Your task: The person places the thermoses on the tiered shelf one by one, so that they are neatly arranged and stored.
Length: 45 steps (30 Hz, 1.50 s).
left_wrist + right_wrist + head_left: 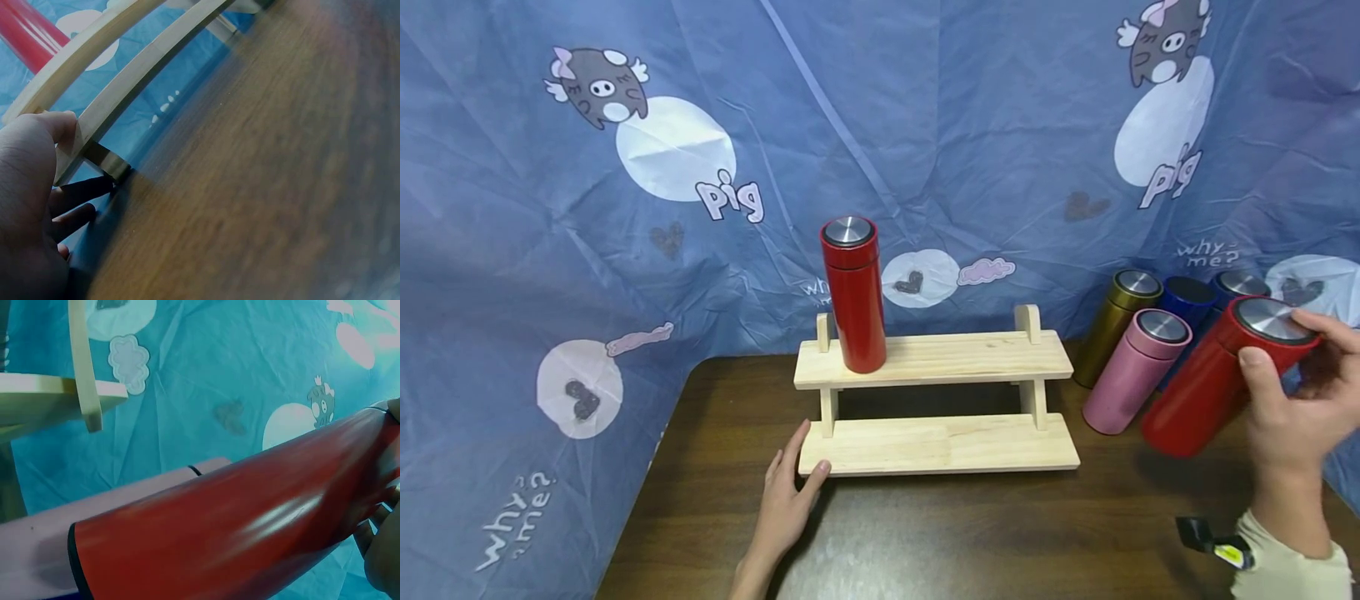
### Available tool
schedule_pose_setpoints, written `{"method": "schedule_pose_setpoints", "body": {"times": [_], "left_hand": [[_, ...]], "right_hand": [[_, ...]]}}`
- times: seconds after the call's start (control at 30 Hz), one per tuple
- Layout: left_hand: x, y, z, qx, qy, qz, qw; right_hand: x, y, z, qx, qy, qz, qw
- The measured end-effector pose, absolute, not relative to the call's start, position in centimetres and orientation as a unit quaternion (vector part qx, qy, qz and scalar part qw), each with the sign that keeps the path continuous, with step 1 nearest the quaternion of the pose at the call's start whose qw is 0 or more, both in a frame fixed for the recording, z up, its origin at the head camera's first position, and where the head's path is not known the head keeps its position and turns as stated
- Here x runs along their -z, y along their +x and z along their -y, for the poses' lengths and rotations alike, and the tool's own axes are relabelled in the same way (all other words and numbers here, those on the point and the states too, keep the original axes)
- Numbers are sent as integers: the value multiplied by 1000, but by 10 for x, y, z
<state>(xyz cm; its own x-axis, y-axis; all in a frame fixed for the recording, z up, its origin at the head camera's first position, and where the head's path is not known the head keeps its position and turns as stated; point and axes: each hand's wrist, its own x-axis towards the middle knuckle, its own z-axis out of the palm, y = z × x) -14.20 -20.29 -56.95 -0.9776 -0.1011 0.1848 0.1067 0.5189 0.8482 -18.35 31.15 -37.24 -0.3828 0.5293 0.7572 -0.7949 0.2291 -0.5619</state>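
Note:
A two-tier wooden rack stands on the table, with one red bottle upright at the left of its upper shelf. The left hand grips the lower shelf's left end; in the left wrist view the hand has its thumb on the board and fingers below it. A second red bottle is held tilted by the right hand, pinched near its silver lid. In the right wrist view this red bottle crosses the picture, the hand at its right end.
Beside the held bottle stand a pink bottle, a gold bottle and dark blue bottles. A blue printed cloth hangs behind the brown table.

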Motion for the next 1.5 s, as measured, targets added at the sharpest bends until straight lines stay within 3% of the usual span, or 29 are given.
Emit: {"method": "schedule_pose_setpoints", "body": {"times": [0.53,1.07,1.5], "left_hand": [[570,-141,204,495,-7,861,115],[569,-143,202,490,-17,863,121],[569,-142,203,490,-17,863,122]], "right_hand": [[367,-180,-283,-605,168,565,536],[362,-172,-238,-690,224,498,475],[361,-178,-224,-666,231,550,447]]}}
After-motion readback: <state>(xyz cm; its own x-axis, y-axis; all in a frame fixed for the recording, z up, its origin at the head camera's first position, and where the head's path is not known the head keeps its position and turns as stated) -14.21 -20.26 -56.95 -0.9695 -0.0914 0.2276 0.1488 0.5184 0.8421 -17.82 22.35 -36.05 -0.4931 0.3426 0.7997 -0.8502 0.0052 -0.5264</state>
